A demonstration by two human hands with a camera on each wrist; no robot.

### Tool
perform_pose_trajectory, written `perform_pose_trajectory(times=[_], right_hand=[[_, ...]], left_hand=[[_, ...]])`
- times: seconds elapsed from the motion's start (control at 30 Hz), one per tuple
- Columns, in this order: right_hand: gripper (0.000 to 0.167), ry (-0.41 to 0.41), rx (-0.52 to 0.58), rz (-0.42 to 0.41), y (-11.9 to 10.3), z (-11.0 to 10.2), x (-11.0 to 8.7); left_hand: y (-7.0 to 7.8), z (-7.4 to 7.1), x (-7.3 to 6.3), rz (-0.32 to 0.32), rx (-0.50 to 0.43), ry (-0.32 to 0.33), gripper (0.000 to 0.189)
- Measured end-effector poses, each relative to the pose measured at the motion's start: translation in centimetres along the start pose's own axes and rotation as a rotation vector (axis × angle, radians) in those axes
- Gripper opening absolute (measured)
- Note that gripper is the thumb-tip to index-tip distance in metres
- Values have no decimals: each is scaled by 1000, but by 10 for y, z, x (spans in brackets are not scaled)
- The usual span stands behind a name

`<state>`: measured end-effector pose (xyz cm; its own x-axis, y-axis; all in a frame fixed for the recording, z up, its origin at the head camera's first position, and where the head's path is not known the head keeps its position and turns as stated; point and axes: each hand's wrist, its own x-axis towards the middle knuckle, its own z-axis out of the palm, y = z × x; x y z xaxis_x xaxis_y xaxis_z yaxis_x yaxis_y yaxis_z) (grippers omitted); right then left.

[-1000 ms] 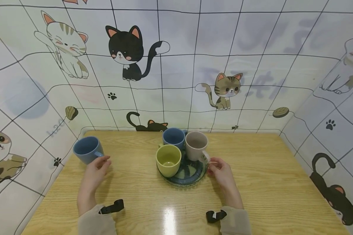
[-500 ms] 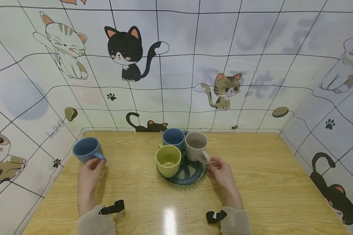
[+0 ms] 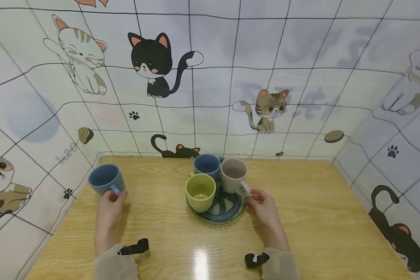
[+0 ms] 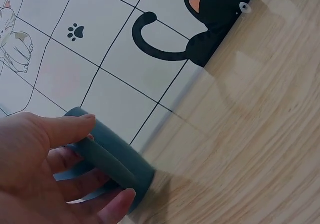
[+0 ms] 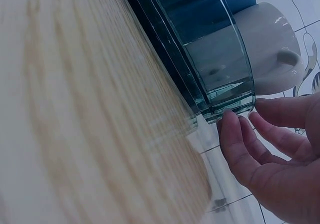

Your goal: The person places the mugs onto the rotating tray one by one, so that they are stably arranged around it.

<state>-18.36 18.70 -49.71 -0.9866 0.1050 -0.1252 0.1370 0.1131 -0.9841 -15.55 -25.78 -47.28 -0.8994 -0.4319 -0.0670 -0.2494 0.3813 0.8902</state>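
Note:
At the table's left side, a blue mug (image 3: 105, 179) is held by its handle in my left hand (image 3: 106, 212). The left wrist view shows the thumb on top of the mug's handle (image 4: 112, 161) and the fingers curled through and around it. My right hand (image 3: 267, 208) is at the right edge of a round glass tray (image 3: 221, 212), pinching its rim between thumb and fingers. On the tray stand a yellow-green mug (image 3: 200, 194), a second blue mug (image 3: 206, 163) and a beige mug (image 3: 233, 175), whose handle points toward my right hand.
The wooden table (image 3: 311, 210) reaches back to a wall covering (image 3: 213, 77) printed with cats and grid lines. Similar panels stand on both sides. A black strap (image 3: 134, 247) hangs at the left wrist, another strap (image 3: 256, 259) at the right.
My left fingers have drawn in around the blue mug's handle and now grip it; the mug has shifted very slightly. The right hand and the tray have stayed in place.

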Motion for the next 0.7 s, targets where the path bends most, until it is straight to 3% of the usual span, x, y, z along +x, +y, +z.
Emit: perform_pose_trajectory(times=[0.1,0.33,0.5,0.7], right_hand=[[29,3,0,1,1,1,0],[29,-4,11,-4,0,2,1],[29,-11,1,-12,-1,2,1],[30,-7,-7,-9,0,1,1]], left_hand=[[0,-4,-3,12,81,31,45],[0,-16,-10,57,238,179,41],[-6,-23,-11,37,197,280,41],[-17,-24,-6,36,115,349,46]])
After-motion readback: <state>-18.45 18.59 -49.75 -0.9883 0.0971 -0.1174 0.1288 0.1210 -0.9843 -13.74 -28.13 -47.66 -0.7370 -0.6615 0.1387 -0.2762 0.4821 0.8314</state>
